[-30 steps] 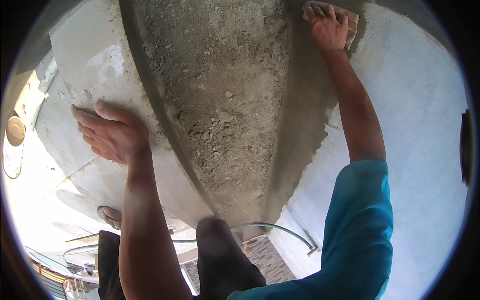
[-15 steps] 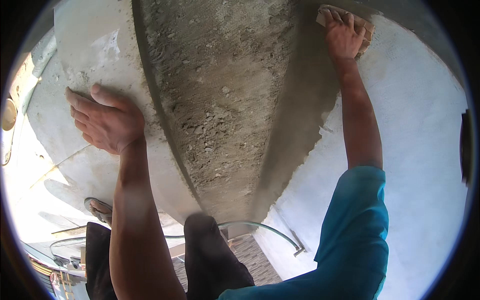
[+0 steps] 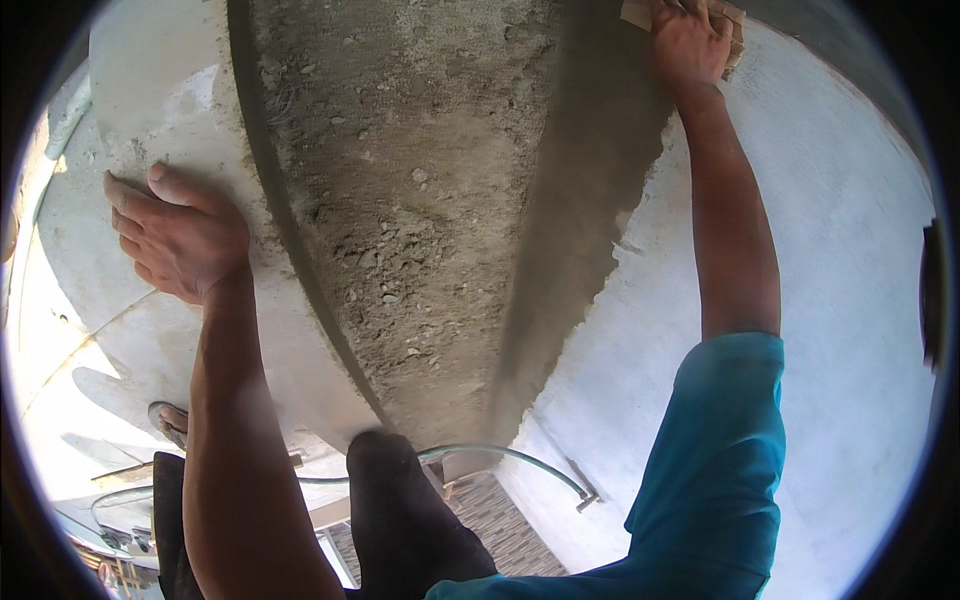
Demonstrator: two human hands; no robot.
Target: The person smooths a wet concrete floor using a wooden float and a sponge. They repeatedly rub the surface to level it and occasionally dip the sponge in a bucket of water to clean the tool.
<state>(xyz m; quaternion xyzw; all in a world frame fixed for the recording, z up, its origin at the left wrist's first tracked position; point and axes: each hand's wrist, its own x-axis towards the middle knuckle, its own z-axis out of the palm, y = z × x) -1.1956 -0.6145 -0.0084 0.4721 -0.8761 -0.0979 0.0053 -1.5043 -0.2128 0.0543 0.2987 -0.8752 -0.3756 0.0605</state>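
Note:
My right hand point(image 3: 690, 45) reaches far up, its fingers bent over a flat tan block point(image 3: 735, 28) with an uneven edge. I cannot make out what kind of tool it is. The block lies against a smooth, dark grey strip of mortar point(image 3: 590, 170) beside the white wall point(image 3: 800, 220). My left hand point(image 3: 178, 232) rests on a pale slab point(image 3: 160, 90) at the left, thumb and fingers apart, holding nothing.
Rough, crumbly grey-brown ground point(image 3: 400, 180) runs between the slab and the mortar strip. My dark-trousered knee point(image 3: 385, 465) is at its near end. Close by, a green hose point(image 3: 530, 460) leads to a wall tap point(image 3: 588, 500). My sandalled foot point(image 3: 172, 420) shows at left.
The whole view has shifted, so the slab and my left hand appear farther left. My right hand and the tan block appear slightly higher, at the top edge.

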